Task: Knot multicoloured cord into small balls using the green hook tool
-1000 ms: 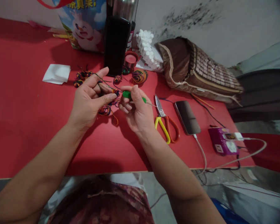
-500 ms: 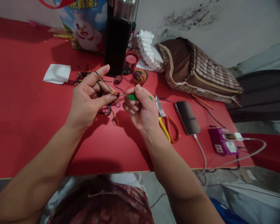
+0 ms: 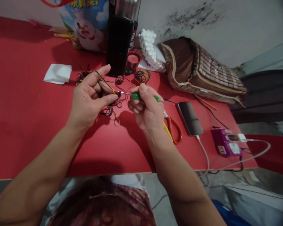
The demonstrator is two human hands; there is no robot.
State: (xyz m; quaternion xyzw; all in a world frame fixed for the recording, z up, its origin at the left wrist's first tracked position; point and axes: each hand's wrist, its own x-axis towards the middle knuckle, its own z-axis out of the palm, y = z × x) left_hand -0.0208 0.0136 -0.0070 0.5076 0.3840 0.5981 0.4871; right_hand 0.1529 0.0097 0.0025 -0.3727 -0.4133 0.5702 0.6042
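Observation:
My left hand (image 3: 89, 97) pinches a small piece of multicoloured crochet work (image 3: 117, 93) between thumb and fingers, with a dark strand of yarn (image 3: 105, 81) running over the raised index finger. A crochet hook with a green handle (image 3: 137, 96) is gripped in my right hand (image 3: 148, 106). Its thin metal shaft points left, and the tip meets the crochet work. Loose multicoloured yarn (image 3: 108, 111) hangs below the left fingers. Behind the hands lie a larger yarn ball (image 3: 142, 76) and a smaller yarn ball (image 3: 119, 80).
Scissors (image 3: 174, 130) lie partly behind my right wrist, beside a phone (image 3: 190, 118) on a charging cable. A purple power block (image 3: 224, 142) sits near the right edge. Further back are a black upright object (image 3: 119, 47), a printed bag (image 3: 87, 28), a brown cushion (image 3: 202, 69) and folded white paper (image 3: 58, 74).
My right hand has drawn the crochet hook a little to the right, so less of its shaft overlaps the crochet work. The left hand has stayed almost still.

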